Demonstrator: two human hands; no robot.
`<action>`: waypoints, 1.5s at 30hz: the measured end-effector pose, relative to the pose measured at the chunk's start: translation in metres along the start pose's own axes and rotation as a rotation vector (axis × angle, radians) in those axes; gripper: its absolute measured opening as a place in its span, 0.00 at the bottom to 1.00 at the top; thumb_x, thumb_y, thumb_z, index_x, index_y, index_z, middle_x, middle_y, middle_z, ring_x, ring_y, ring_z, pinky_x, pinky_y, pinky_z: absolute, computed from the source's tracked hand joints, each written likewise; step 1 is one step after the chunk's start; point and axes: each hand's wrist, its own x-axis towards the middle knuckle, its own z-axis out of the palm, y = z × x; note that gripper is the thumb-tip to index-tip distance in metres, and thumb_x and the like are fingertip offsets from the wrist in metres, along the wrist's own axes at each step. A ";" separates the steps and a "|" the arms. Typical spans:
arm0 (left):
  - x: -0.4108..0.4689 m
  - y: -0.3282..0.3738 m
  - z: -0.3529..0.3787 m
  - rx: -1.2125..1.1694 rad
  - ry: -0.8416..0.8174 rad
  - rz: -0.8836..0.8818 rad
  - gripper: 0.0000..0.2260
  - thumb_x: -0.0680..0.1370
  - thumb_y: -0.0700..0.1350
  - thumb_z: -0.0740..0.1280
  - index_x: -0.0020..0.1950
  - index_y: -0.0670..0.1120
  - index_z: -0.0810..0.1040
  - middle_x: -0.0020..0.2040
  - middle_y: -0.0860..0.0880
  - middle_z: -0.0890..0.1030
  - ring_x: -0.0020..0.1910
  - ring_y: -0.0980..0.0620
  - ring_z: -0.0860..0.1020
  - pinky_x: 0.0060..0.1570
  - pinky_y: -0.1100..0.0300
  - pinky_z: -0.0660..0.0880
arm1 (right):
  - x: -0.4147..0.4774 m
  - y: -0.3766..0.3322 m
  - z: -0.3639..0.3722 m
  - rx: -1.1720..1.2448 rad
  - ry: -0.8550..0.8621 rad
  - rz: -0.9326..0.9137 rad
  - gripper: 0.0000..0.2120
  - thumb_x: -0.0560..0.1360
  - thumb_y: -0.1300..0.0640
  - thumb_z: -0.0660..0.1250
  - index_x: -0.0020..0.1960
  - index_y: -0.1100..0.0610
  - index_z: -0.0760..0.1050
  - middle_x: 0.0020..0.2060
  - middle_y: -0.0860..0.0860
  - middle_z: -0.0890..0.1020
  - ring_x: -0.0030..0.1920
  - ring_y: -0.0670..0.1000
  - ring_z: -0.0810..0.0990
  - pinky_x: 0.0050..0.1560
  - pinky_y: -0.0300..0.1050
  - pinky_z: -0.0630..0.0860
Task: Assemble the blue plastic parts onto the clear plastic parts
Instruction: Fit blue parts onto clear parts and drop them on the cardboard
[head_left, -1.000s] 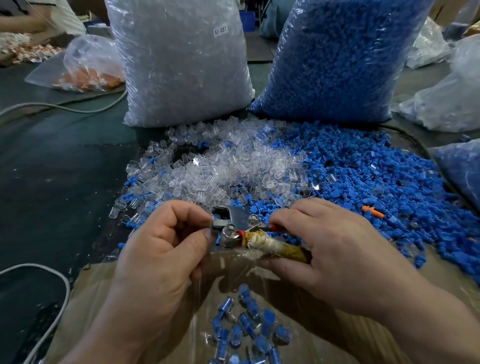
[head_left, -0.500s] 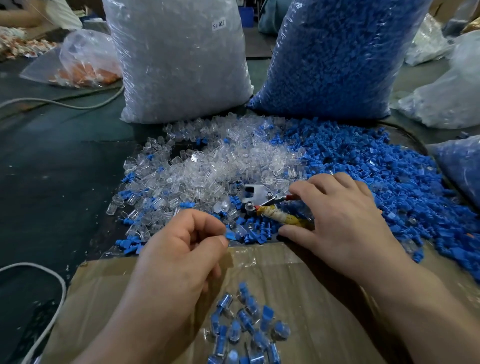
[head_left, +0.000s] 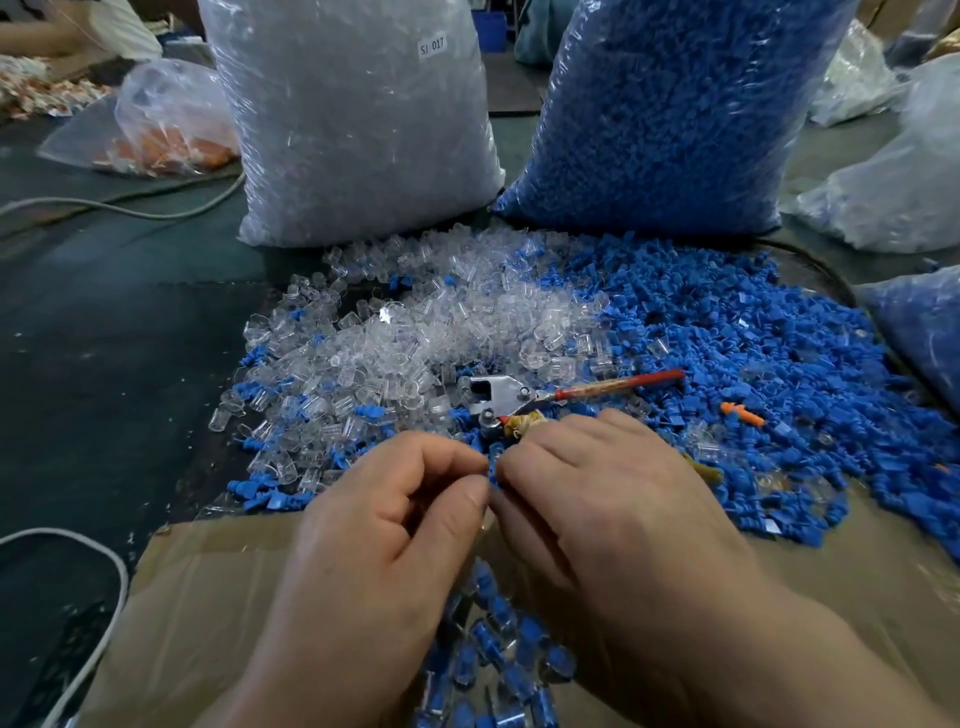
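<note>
- while the left hand (head_left: 395, 525) and right hand (head_left: 613, 514) met fingertip to fingertip over the near edge of the heaps, both had curled fingers; a sliver of blue showed between them, but whether either hand gripped a piece could not be told.
- the clear plastic parts (head_left: 415, 332) were small, glossy, see-through cups in a loose heap on the dark green table (head_left: 104, 338). the blue plastic parts (head_left: 727, 353) were matte, stubby plugs, heaped just to the right and mingling with the clear ones at the border.
- one hand tool (head_left: 498, 395) with a dull metal head and a red handle lay on the heaps just beyond the hands; its second handle, wrapped in yellowish cloth, ran under the right hand.
- one orange plug (head_left: 743, 414) lay among the blue.
- two tall film bags stood behind the heaps: the clear-parts bag (head_left: 353, 119) on the left, bearing a white label, and the blue-parts bag (head_left: 665, 104) on the right.
- a brown cardboard box (head_left: 208, 597) below the hands held joined blue-and-clear pieces (head_left: 498, 649), too overlapped to count.
</note>
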 end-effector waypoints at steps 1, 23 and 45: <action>0.001 -0.001 -0.001 -0.050 0.006 -0.018 0.03 0.79 0.59 0.67 0.49 0.64 0.79 0.37 0.61 0.83 0.34 0.63 0.80 0.35 0.73 0.74 | 0.000 -0.001 0.000 0.009 -0.003 0.002 0.14 0.80 0.50 0.56 0.42 0.54 0.76 0.36 0.50 0.77 0.37 0.54 0.75 0.40 0.51 0.72; 0.015 -0.020 -0.025 0.413 -0.296 0.157 0.06 0.74 0.60 0.64 0.46 0.62 0.77 0.45 0.66 0.78 0.43 0.65 0.78 0.34 0.68 0.71 | -0.001 -0.004 0.002 0.109 -0.254 0.306 0.14 0.78 0.37 0.54 0.53 0.46 0.69 0.45 0.43 0.76 0.45 0.49 0.77 0.44 0.50 0.75; 0.020 -0.022 -0.003 0.677 -0.156 0.039 0.16 0.75 0.60 0.61 0.59 0.60 0.79 0.50 0.62 0.76 0.46 0.58 0.73 0.44 0.59 0.69 | 0.011 -0.001 0.022 0.043 -0.250 0.155 0.06 0.81 0.49 0.57 0.46 0.47 0.61 0.41 0.45 0.70 0.40 0.53 0.73 0.35 0.50 0.66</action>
